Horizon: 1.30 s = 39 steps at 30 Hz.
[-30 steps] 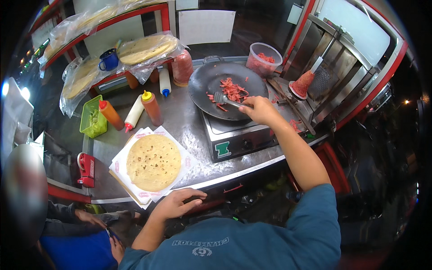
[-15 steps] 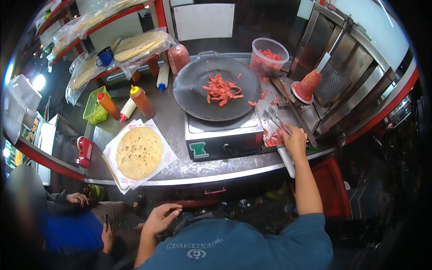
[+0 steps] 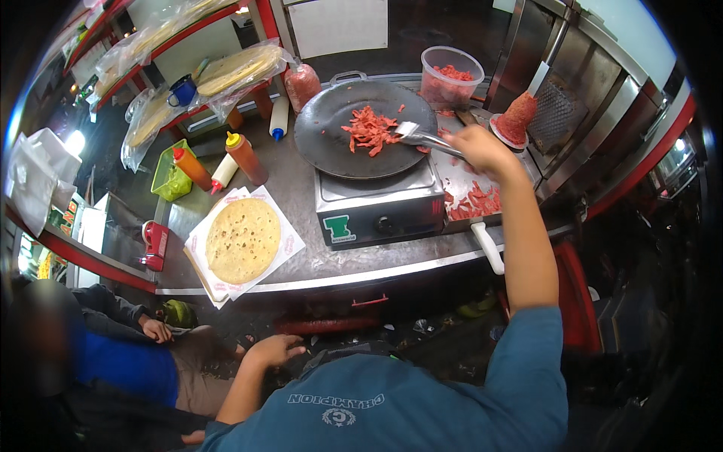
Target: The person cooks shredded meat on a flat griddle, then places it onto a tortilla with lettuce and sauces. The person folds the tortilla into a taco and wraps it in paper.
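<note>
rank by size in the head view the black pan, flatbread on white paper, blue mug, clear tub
1. Black pan
2. Flatbread
3. Clear tub
4. Blue mug, plainly smallest

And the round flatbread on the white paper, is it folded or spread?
Spread: the flatbread lies flat, its whole round outline and browned spots showing, with corners of the white paper around it.
</note>
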Motion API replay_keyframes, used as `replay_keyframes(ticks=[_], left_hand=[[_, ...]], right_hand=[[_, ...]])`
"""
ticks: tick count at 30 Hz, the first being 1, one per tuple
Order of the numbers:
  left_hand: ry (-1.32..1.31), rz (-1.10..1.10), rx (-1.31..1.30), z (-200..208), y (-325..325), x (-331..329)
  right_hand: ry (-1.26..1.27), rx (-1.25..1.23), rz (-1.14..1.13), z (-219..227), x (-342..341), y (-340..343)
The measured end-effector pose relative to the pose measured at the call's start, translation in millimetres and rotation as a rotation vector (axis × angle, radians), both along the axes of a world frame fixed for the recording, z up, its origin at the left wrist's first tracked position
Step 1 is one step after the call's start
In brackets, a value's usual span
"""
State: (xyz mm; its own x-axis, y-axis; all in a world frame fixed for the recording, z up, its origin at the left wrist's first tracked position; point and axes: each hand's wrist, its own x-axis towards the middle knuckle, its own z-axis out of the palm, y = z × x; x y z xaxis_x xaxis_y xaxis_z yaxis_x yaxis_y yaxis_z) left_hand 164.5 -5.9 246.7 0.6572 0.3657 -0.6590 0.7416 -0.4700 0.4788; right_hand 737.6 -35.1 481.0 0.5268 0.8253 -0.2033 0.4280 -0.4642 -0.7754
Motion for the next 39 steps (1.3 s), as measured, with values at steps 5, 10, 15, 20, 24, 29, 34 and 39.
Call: replay_keyframes(ticks=[5,10,15,20,24,29,34,39], left_hand=[[-0.340,0.015,0.048,12.8,15.1,23.9],[-0.331,0.210,-0.121,-2.9,15.1,-26.0],[-0.176,0.303,-0.157,-11.5,19.0,-75.9],[-0.362,0.227,-0.130,26.2,51.0,-49.3],[-0.491,0.126,-0.162,59.0,71.9,-6.5],[-0.656,0.093,-0.079,75.4,55.6,-9.8],[-0.617,0.403,-0.340,53.1,24.2,-31.9],[-0.627,0.271,-0.224,88.9,17.7,13.5]], right_hand=[[-0.478,-0.031,0.095,5.6,-31.2,81.3],[-1.198,0.063,0.265,55.5,-71.3,70.1],[-1.335,-0.225,0.365,57.3,-102.0,32.9],[-1.036,-0.020,0.140,18.4,-95.0,34.3],[-0.129,0.058,-0.117,20.2,-58.9,108.4],[-0.178,-0.143,0.172,23.2,-20.0,103.5],[-0.005,-0.101,-0.179,27.6,34.3,43.3],[-0.324,-0.095,0.126,23.7,-0.5,87.3]])
